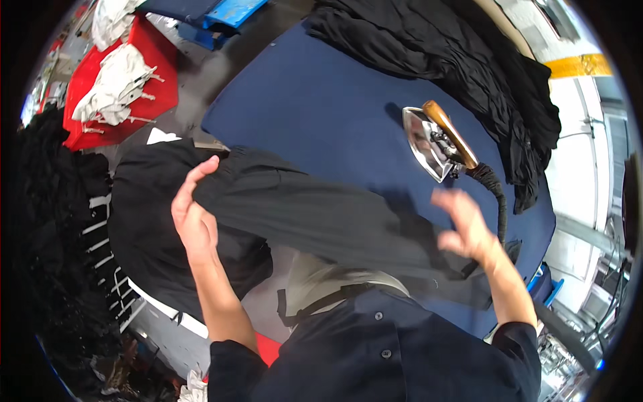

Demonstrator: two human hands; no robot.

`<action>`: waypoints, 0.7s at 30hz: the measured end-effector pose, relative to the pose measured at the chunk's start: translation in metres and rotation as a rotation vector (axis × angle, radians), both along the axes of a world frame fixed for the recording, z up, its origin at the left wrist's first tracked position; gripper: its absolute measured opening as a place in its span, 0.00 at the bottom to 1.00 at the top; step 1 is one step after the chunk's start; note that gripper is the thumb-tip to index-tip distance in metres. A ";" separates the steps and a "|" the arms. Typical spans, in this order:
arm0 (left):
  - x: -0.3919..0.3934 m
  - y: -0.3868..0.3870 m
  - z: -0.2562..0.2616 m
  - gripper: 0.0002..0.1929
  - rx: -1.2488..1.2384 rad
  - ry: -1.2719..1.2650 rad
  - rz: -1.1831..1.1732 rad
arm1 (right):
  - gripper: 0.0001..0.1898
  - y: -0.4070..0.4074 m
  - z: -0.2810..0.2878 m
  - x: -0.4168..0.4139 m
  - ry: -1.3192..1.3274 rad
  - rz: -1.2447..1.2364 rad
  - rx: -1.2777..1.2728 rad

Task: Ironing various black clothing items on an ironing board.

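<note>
A dark grey trouser-like garment (321, 201) lies across the navy padded ironing table (301, 100); its left end is gathered like an elastic edge. Beside that gathered end is my left hand (196, 211), index finger extended and nothing visibly held. Whether it touches the cloth, I cannot tell. My right hand (467, 226) is blurred over the garment's other end, fingers apart and holding nothing. Just beyond it, an iron (434, 140) with a wooden handle stands tilted on the table, its shiny soleplate facing left. A wrapped cord (495, 186) runs from it towards me.
Black cloth (442, 50) is heaped along the table's far right edge. Dark garments (155, 201) are piled at the left, near a white rack (103, 246). White garments (115, 85) hang over a red bin (166, 70). Blue plastic furniture (231, 12) stands at the top.
</note>
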State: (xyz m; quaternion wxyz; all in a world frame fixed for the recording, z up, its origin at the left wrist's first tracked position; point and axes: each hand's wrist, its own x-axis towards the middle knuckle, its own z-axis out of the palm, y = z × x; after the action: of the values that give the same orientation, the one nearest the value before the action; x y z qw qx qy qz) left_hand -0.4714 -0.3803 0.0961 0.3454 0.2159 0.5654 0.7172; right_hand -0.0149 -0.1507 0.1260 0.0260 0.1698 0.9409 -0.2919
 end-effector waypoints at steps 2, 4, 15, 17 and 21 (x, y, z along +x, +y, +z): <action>-0.010 0.032 0.001 0.22 0.020 0.100 -0.071 | 0.53 -0.048 -0.017 0.069 -0.126 -0.082 -0.114; -0.018 0.079 -0.006 0.17 0.119 0.119 -0.147 | 0.45 -0.079 -0.034 0.130 -0.298 -0.350 0.117; 0.144 0.306 -0.026 0.19 -0.170 0.282 -0.285 | 0.18 -0.285 -0.066 0.350 -0.764 -0.920 -0.122; 0.215 0.322 -0.028 0.15 0.029 0.378 -0.764 | 0.14 -0.404 -0.063 0.394 -0.679 -0.973 -0.021; 0.215 0.301 -0.049 0.15 -0.091 0.264 -0.894 | 0.23 -0.492 -0.036 0.379 -1.324 -1.154 -0.790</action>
State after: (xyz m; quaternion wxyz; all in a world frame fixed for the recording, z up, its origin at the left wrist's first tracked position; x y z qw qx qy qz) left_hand -0.2569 -0.0789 0.0472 0.5548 0.5124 0.4868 0.4389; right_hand 0.3640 -0.6423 0.0899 0.4596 0.7157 0.3410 -0.4004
